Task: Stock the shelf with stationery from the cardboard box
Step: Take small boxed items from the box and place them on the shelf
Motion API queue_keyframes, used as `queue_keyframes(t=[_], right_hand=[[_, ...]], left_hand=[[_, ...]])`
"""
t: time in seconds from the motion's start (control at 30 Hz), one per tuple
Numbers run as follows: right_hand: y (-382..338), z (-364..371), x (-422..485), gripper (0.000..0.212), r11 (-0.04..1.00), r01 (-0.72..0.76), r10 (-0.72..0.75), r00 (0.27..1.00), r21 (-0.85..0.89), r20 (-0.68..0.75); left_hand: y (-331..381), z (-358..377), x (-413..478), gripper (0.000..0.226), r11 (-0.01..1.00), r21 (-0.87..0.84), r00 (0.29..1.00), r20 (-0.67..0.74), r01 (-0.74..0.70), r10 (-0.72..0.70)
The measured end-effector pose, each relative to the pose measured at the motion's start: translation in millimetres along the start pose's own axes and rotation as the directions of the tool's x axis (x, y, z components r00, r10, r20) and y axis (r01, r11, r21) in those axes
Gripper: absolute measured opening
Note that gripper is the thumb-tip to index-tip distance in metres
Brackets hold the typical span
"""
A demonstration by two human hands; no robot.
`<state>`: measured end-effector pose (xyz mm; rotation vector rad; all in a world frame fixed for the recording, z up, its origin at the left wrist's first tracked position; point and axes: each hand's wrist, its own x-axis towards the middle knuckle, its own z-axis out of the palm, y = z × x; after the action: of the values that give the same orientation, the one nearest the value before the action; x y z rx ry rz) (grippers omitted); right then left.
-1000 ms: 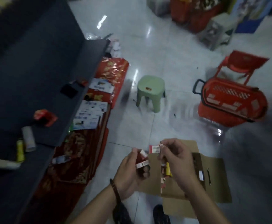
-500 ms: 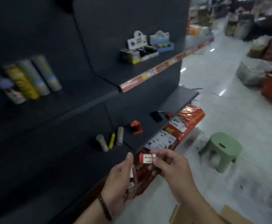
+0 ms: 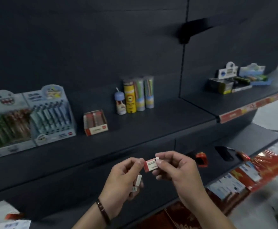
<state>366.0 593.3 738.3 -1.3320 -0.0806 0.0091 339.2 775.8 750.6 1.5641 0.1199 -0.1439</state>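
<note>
Shelf edge runs just beyond left hand, right hand pinching eraser.

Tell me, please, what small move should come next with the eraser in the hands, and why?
Probably lift the eraser, pinched in the right hand and touched by the left hand, up and left to the open red-and-white box on the shelf. Its colours match the packs there, and the left hand grips more white pieces.
</note>
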Motion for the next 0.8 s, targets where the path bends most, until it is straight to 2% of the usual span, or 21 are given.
queue_keyframes(t=[0.1, 0.2, 0.37, 0.47, 0.57, 0.7, 0.8], right_hand=[[2.2, 33.5, 32.9, 0.016, 1.0, 0.019, -0.019, 0.999, -0.012, 0.032], [6.7, 66.7, 69.2, 0.022, 0.999, 0.052, -0.051, 0.995, -0.012, 0.084], [4.3, 112.6, 135.3, 0.019, 0.997, -0.023, 0.005, 0.971, 0.073, 0.239], [0.0, 134.3, 181.1, 0.024, 1.0, 0.016, -0.008, 0.927, -0.017, 0.375], [2.0, 153.9, 216.8, 0.022, 0.975, 0.126, -0.017, 0.865, -0.185, 0.501], [9.8, 175.4, 242.8, 0.008, 0.948, 0.207, -0.039, 0.829, -0.242, 0.558], [10.8, 189.4, 252.5, 0.02, 0.925, 0.27, -0.07, 0.812, -0.266, 0.58]], left_hand=[[12.3, -35.1, 21.0, 0.026, 0.998, 0.053, 0.999, -0.037, -0.014, 0.016], [25.1, -60.2, 44.0, 0.025, 0.999, 0.027, 0.995, -0.1, -0.026, 0.029], [46.6, -97.2, 82.5, 0.022, 0.995, 0.074, 0.963, -0.259, -0.06, 0.077], [57.9, -123.3, 104.7, 0.023, 0.987, 0.155, 0.937, -0.335, -0.049, 0.099], [64.3, -144.8, 125.5, 0.026, 0.978, 0.196, 0.929, -0.343, -0.075, 0.14], [62.7, -176.1, 151.5, 0.045, 0.951, 0.298, 0.919, -0.348, -0.082, 0.188], [59.9, -198.4, 165.9, 0.049, 0.961, 0.253, 0.905, -0.373, -0.11, 0.202]])
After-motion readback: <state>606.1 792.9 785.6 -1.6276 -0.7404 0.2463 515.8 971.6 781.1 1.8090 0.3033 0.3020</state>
